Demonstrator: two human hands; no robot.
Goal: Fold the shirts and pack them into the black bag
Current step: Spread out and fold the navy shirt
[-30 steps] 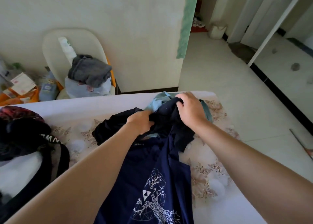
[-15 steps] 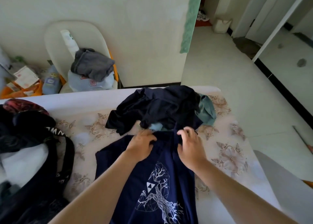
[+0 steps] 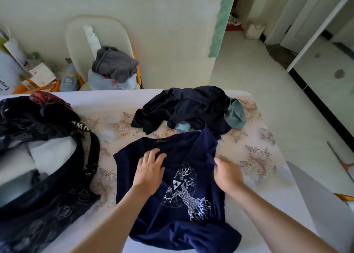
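A navy T-shirt (image 3: 178,205) with a white tree print lies face up on the floral bed cover (image 3: 254,161). My left hand (image 3: 150,171) rests flat on its chest with straight fingers. My right hand (image 3: 227,173) pinches the fabric at the shirt's right shoulder. Beyond the shirt sits a heap of dark shirts (image 3: 183,107) with a teal garment (image 3: 236,115) and a light blue one (image 3: 183,127) poking out. The black bag (image 3: 47,201) lies open at the left with white cloth inside.
A cream chair (image 3: 99,36) behind the bed holds a grey garment (image 3: 115,63) and a pale bundle. Boxes, an orange bag and a bottle stand on the floor at far left. Tiled floor runs past the bed's right edge, with a grey panel (image 3: 321,201) at lower right.
My hands let go of the dark heap and drew back toward me over the navy shirt. The left now lies flat on it; the right has taken hold of its shoulder.
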